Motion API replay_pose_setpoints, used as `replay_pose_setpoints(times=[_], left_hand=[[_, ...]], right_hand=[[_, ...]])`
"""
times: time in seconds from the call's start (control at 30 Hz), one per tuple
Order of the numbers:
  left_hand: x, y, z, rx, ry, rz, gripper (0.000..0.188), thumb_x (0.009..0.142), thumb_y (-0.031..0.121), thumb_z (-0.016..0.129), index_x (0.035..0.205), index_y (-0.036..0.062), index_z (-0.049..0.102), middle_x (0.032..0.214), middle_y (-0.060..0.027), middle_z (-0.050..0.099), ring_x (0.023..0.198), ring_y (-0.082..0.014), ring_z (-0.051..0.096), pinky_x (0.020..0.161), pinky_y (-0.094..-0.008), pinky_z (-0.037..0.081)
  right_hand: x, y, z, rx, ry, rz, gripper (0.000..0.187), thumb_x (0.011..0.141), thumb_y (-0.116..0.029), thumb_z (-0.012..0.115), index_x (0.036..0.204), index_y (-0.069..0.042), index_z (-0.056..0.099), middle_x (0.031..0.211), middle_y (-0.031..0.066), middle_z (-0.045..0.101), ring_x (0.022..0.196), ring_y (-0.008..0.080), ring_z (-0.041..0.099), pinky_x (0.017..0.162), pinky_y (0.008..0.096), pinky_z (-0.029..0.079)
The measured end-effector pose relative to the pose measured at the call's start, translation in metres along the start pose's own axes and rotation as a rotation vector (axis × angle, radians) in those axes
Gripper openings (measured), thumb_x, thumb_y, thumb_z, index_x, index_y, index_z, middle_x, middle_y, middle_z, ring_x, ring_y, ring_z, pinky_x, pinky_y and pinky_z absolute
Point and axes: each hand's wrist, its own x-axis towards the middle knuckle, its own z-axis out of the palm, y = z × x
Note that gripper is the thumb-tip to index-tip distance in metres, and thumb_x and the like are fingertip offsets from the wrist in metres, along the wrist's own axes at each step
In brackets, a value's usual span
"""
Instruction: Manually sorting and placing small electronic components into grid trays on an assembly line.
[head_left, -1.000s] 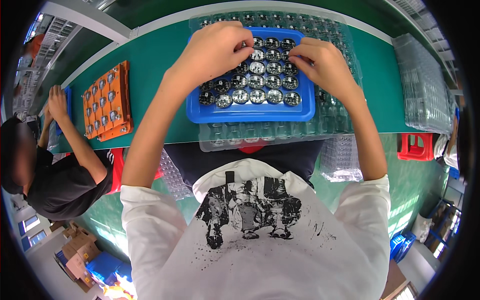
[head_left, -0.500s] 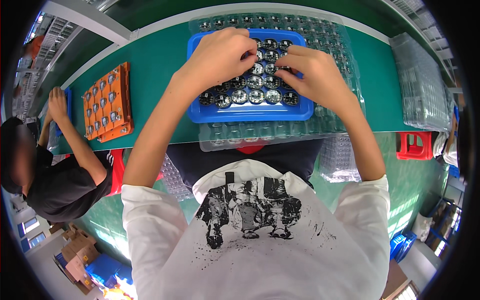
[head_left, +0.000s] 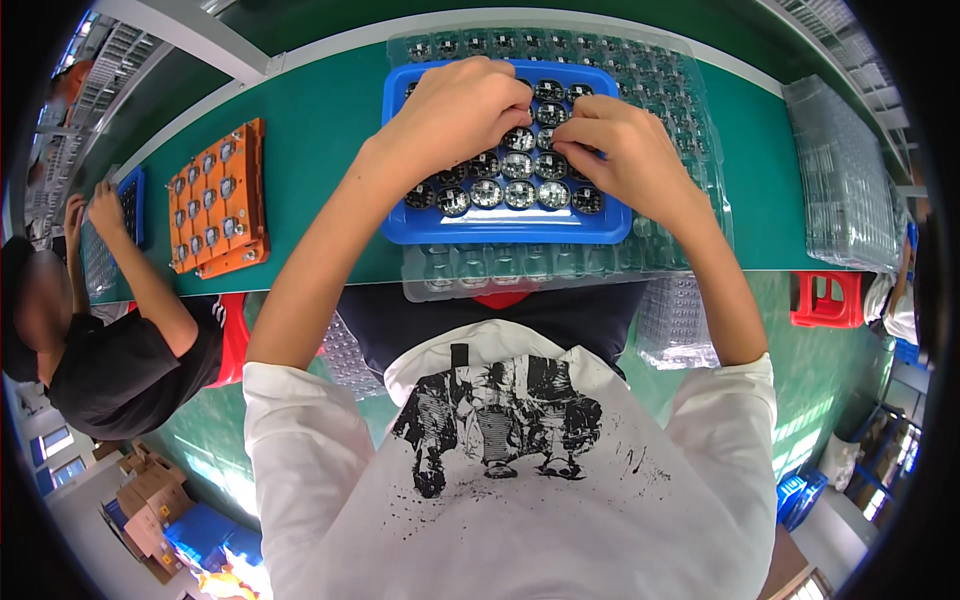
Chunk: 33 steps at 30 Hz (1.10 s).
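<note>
1. The fingers of the right hand were narrowed, thumb close to index fingertip, over the right half of the round parts; whether they gripped 1 could not be told.
2. The fingers of the left hand were bent close together above the upper middle; their tips were partly hidden, so a hold could not be told there either.
3. The shiny parts sat in rows inside the blue tray. Good handling seemed to mean light pinches by the rims, off the glossy faces, 1 part at a time, neighbours undisturbed.
4. The tray lay over clear moulded sheets; it probably needed a level seat, since a knock could have jostled the rows.
5. Farther out on the green desk, an orange fixture stood left, well apart.
</note>
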Motion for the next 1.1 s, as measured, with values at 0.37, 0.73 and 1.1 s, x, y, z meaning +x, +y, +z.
replay_pose_setpoints(times=[0.37, 0.73, 1.1], left_hand=[[-0.03, -0.021, -0.049, -0.223, 0.011, -0.178, 0.014, 0.085, 0.014, 0.069, 0.09, 0.0012, 0.068, 0.08, -0.0113, 0.064, 0.072, -0.0242, 0.062, 0.067, -0.0354, 0.05], [-0.062, -0.004, -0.043, -0.037, -0.068, -0.194, 0.017, 0.079, 0.015, 0.074, 0.093, 0.0059, 0.069, 0.086, -0.0068, 0.061, 0.089, -0.0254, 0.062, 0.076, -0.0383, 0.051], [-0.062, -0.007, -0.027, 0.004, -0.003, -0.107, 0.01, 0.079, 0.014, 0.074, 0.082, 0.005, 0.069, 0.082, -0.0056, 0.06, 0.087, -0.0248, 0.06, 0.074, -0.0387, 0.051]], right_hand=[[0.0, -0.013, -0.01, 0.022, 0.08, 0.019, 0.016, 0.078, -0.01, 0.075, 0.092, -0.004, 0.07, 0.08, 0.008, 0.06, 0.072, 0.0264, 0.062, 0.061, 0.0356, 0.05], [0.02, -0.02, 0.017, -0.086, 0.021, -0.065, 0.012, 0.078, -0.014, 0.074, 0.085, -0.004, 0.071, 0.083, 0.0057, 0.061, 0.082, 0.0256, 0.062, 0.069, 0.0377, 0.052], [0.02, -0.016, 0.02, -0.083, -0.001, -0.058, 0.011, 0.078, -0.013, 0.073, 0.087, -0.006, 0.071, 0.082, 0.0058, 0.06, 0.082, 0.0249, 0.062, 0.068, 0.0377, 0.052]])
